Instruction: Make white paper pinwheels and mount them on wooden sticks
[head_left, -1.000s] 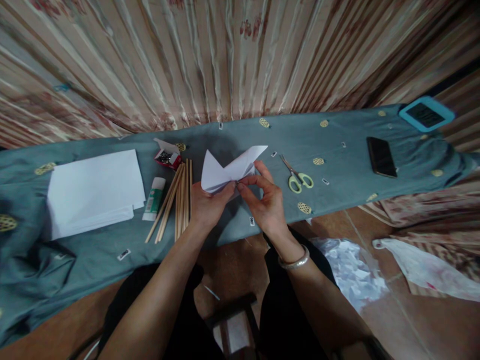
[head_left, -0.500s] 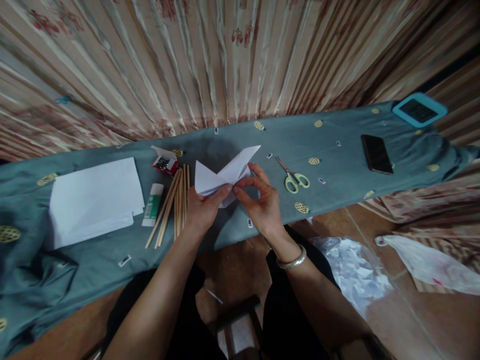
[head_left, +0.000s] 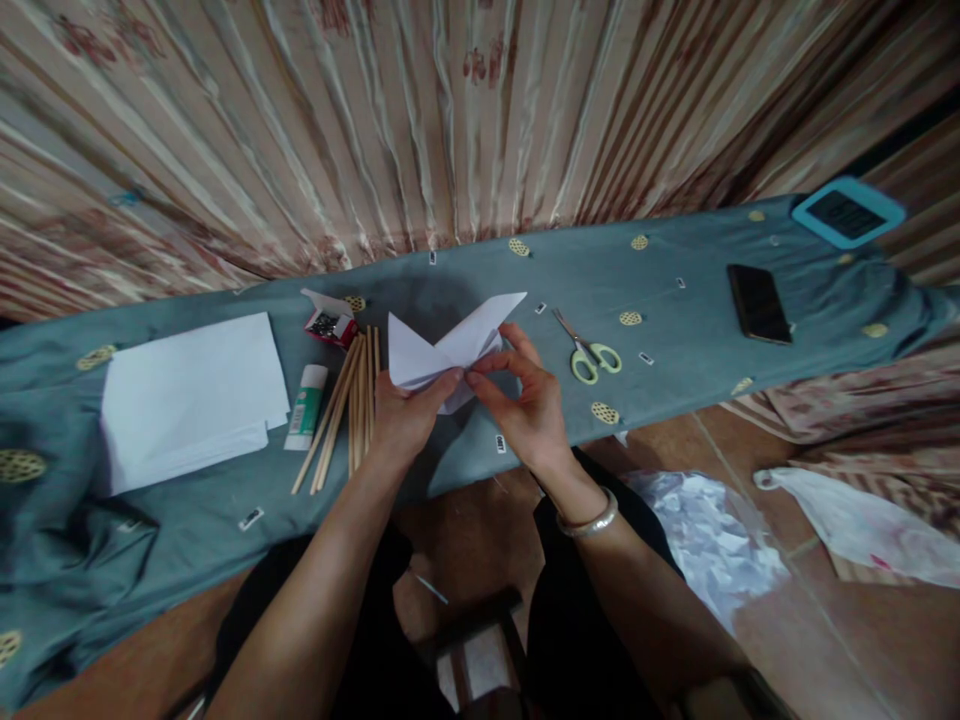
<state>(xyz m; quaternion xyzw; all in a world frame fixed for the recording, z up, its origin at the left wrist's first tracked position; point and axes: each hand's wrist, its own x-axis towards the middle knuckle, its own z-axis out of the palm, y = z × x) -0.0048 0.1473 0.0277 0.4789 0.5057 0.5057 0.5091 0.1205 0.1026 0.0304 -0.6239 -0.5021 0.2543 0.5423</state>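
A folded sheet of white paper (head_left: pixel 471 338), with pointed corners standing up, is held between both hands above the cloth-covered table. My left hand (head_left: pixel 409 415) is closed on its lower left side, thumb pressed at the middle. My right hand (head_left: pixel 529 405) pinches at the same middle spot with thumb and forefinger; anything small between those fingertips is too hidden to make out. Close by on the left lie several thin wooden sticks (head_left: pixel 346 405), a glue stick (head_left: pixel 306 408) and an opened small red box (head_left: pixel 330 325) of small dark metal pieces. Green-handled scissors (head_left: pixel 589 355) lie to the right.
A stack of white paper (head_left: pixel 191 400) lies at the left of the table. Toward the right end are a black phone (head_left: pixel 759 303) and a blue-framed digital timer (head_left: pixel 847 212). A clear bag of paper scraps (head_left: pixel 712 540) and a white plastic bag (head_left: pixel 862 525) lie on the floor.
The hands and folded paper stay almost in place; the paper's right point has shifted slightly right. The view has moved a little.
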